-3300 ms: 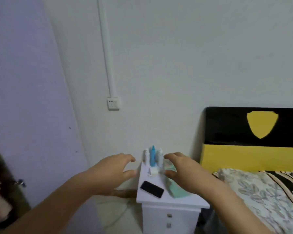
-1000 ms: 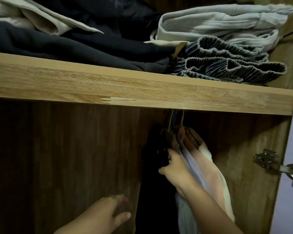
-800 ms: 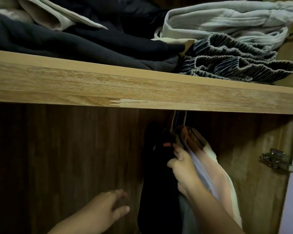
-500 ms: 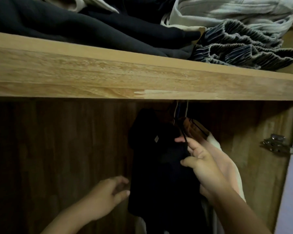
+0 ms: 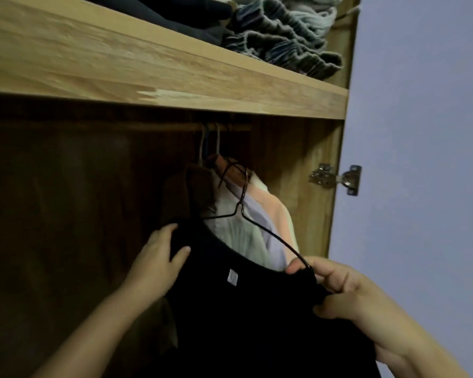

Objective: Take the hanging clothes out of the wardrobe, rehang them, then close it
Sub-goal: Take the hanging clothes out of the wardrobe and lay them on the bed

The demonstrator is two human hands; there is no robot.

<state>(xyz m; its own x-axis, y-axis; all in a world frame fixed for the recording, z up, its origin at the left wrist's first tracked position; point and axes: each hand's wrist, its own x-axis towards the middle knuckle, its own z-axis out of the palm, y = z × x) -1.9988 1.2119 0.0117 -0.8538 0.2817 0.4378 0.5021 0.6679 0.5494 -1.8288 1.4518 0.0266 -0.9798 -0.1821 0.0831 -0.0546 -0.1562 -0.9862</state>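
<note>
While the black top (image 5: 257, 309) hangs on its wire hanger (image 5: 260, 225), both hands carry it in front of the open wardrobe (image 5: 336, 186). The right hand (image 5: 339, 285) pinches the right shoulder of the top together with the hanger wire, fingers curled round it. The left hand (image 5: 159, 257) grips the left shoulder, thumb in front of the cloth and fingers behind. The hook of the hanger points up and is free of the rail (image 5: 175, 127) — it is already off.

On the rail two or three pale shirts (image 5: 260, 214) hang on their own hangers, just behind the free hook. This is the first risk, I think: if the top is pulled out at an angle, the hook may catch a shirt collar or another hanger and drag it down. The second risk is the top itself — the neck is wide and the wire is thin, so a tilt to one side could let the cloth slide off. The shelf (image 5: 175, 77) above carries folded clothes (image 5: 281, 42); lifting the hook too high could knock its edge.
</note>
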